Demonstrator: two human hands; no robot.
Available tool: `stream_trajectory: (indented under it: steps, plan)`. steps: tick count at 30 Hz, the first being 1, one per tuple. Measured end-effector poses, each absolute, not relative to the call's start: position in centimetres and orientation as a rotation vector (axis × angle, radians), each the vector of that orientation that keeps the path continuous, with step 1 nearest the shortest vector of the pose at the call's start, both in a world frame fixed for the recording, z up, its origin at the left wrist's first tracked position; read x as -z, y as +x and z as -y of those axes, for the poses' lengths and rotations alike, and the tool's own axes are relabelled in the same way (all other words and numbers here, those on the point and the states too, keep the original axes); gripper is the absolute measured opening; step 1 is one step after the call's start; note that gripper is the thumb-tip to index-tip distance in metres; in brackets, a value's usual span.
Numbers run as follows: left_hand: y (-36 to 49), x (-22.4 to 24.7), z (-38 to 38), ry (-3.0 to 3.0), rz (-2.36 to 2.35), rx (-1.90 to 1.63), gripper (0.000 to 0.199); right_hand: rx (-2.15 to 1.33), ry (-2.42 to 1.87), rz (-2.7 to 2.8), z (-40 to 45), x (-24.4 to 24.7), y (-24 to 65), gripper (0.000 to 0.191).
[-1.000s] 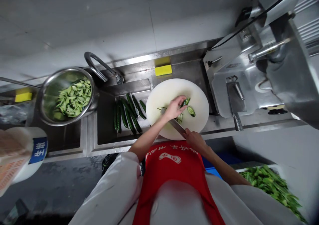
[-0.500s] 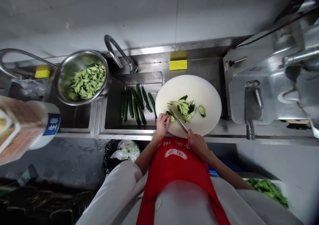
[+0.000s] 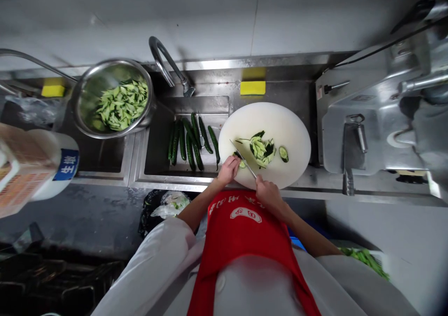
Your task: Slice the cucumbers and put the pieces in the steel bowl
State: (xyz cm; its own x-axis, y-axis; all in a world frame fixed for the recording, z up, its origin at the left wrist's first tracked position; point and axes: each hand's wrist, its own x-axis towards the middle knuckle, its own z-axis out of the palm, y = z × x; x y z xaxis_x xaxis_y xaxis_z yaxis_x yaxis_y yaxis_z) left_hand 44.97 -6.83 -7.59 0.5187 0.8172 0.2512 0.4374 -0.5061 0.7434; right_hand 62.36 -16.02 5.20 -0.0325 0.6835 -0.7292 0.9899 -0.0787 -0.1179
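Observation:
A round white cutting board [image 3: 294, 134] lies over the right part of the sink. At its lower left edge my left hand [image 3: 230, 167] is closed on a short piece of cucumber [image 3: 242, 165], its fingertips close to the blade. My right hand [image 3: 269, 193] grips the handle of a knife [image 3: 247, 164], whose blade slants up and left across the cucumber piece. Right of the blade sits a pile of cut cucumber slices [image 3: 262, 150]. A single oval slice [image 3: 283, 154] lies apart from the pile, farther right on the board.
Several whole cucumbers [image 3: 189, 143] lie in the sink basin, below a curved faucet [image 3: 168, 66]. To the left stands a steel bowl [image 3: 79, 99] of cut cucumber. A yellow sponge [image 3: 252, 88] is behind the board; a steel machine [image 3: 353, 120] stands at right.
The knife has shifted slightly left, its blade now over the cucumber piece beside my left fingers. My right hand moved left with it. The whole view has shifted a little.

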Motion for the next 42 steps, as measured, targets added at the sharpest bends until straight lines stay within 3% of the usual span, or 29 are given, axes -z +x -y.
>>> stream_trajectory:
  steps: [5, 42]
  plan:
    - [45.0, 7.8, 7.0, 2.079, -1.009, -0.839, 0.026, 0.779, 1.820, -1.814, 17.2, -4.7, 62.7, 0.033]
    - [44.2, 9.1, 7.1, 2.025, -0.980, -0.856, 0.029, 0.758, 1.860, -1.748, 18.0, -5.1, 61.3, 0.031]
